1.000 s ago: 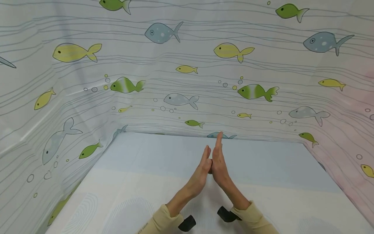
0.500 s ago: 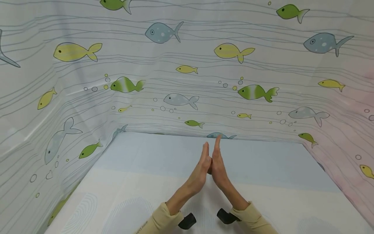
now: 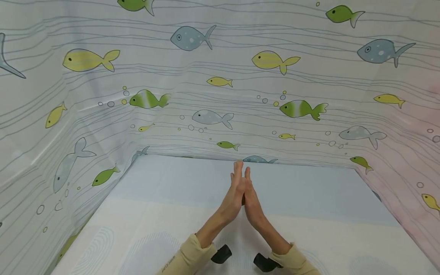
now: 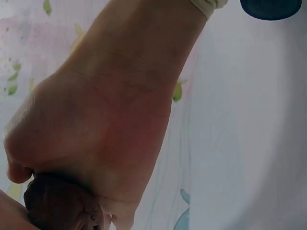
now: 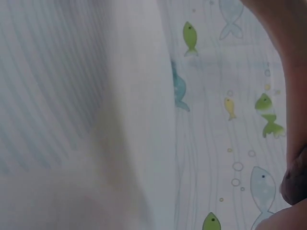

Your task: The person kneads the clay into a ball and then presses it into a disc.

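Note:
A dark brown, rounded lump with a creased surface sits between the two palms. Only a sliver of the lump shows in the head view, and its far side is hidden. My left hand presses against it from the left, fingers straight and pointing up and away. From the other side my right hand presses it, its fingers also extended. Both hands are raised above the table, palms facing each other. At the edge of the right wrist view, part of the lump appears beside the palm.
Below lies a table with a pale blue and white cover. A sheet printed with fish rises behind it and at both sides. Black wrist devices stick out under the beige sleeves.
My left hand has slid forward and my right hand back toward me, so the left fingertips now reach farther. The brown lump stays between the palms, and both hands have shifted slightly left.

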A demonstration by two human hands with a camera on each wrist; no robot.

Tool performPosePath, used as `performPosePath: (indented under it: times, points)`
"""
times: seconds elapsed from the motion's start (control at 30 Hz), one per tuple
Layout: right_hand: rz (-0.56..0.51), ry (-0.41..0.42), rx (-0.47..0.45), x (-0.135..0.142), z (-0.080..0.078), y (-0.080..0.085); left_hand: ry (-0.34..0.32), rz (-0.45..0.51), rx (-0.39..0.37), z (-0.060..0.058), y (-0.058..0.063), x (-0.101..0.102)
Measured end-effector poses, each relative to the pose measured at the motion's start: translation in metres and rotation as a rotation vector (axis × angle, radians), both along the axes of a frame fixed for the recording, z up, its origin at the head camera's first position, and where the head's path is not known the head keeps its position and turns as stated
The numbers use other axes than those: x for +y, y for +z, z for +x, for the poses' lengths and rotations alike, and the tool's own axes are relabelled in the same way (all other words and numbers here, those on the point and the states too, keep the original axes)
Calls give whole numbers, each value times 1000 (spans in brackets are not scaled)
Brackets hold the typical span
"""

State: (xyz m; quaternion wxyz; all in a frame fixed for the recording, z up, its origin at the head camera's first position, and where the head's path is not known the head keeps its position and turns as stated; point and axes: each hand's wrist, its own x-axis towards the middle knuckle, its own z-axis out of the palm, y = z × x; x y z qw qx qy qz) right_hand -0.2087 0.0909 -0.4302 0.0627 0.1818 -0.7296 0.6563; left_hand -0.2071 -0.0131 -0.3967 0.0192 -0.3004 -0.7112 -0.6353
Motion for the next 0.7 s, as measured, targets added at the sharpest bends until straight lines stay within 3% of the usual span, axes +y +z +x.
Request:
performPosePath:
  times: [0.4,0.7]
  points:
    - [14,66,-5,-8,20,4,29,49,26,-9,4,-2]
    - [14,109,32,-13,35,12,37,93,-6,-17,4,-7]
